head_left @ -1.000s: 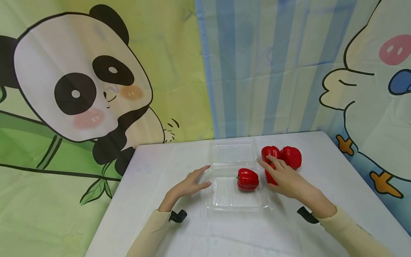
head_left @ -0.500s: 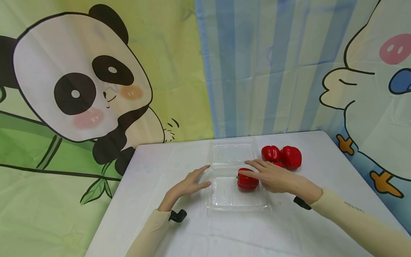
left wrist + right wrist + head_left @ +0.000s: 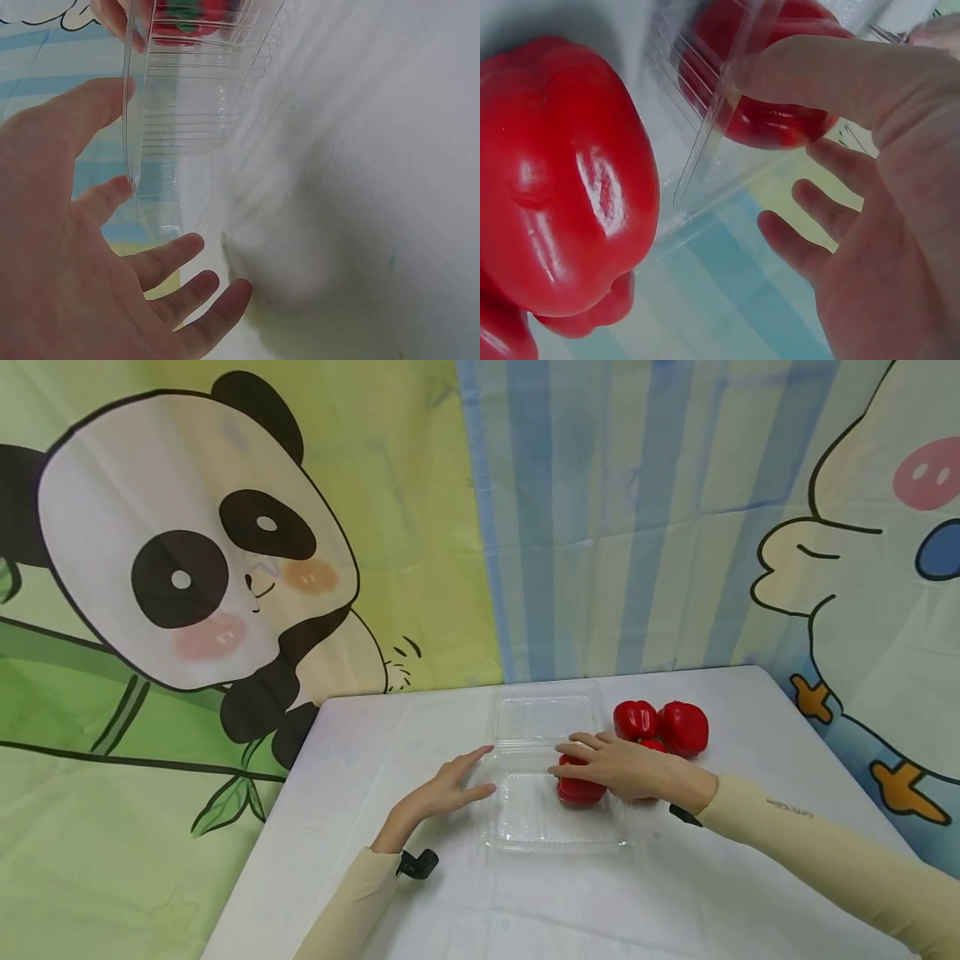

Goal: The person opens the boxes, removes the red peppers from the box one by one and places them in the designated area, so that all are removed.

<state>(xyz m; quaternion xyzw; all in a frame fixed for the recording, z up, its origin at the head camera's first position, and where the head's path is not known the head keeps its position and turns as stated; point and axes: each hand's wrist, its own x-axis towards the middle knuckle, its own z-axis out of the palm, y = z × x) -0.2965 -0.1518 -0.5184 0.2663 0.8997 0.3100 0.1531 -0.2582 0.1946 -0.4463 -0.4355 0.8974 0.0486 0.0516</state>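
A red bell pepper (image 3: 580, 792) with a green stem lies in the right part of a clear plastic clamshell container (image 3: 525, 817), whose lid is folded back. My right hand (image 3: 615, 766) reaches over this pepper, fingers spread and fairly straight across its top. In the right wrist view, the thumb overlaps the container rim and the pepper (image 3: 780, 124). My left hand (image 3: 444, 791) stays at the container's left side with spread fingers. Its thumb and index fingertip meet the clear rim (image 3: 131, 142) in the left wrist view.
Several more red bell peppers sit right of the container: one at the back (image 3: 635, 720), one at the far right (image 3: 684, 729), and another partly hidden by my right hand. The white table (image 3: 405, 735) ends at a printed curtain (image 3: 420, 527) behind.
My right hand has moved left from the peppers beside the container to above the pepper inside it, its fingers now lower over that pepper. The left hand has stayed put.
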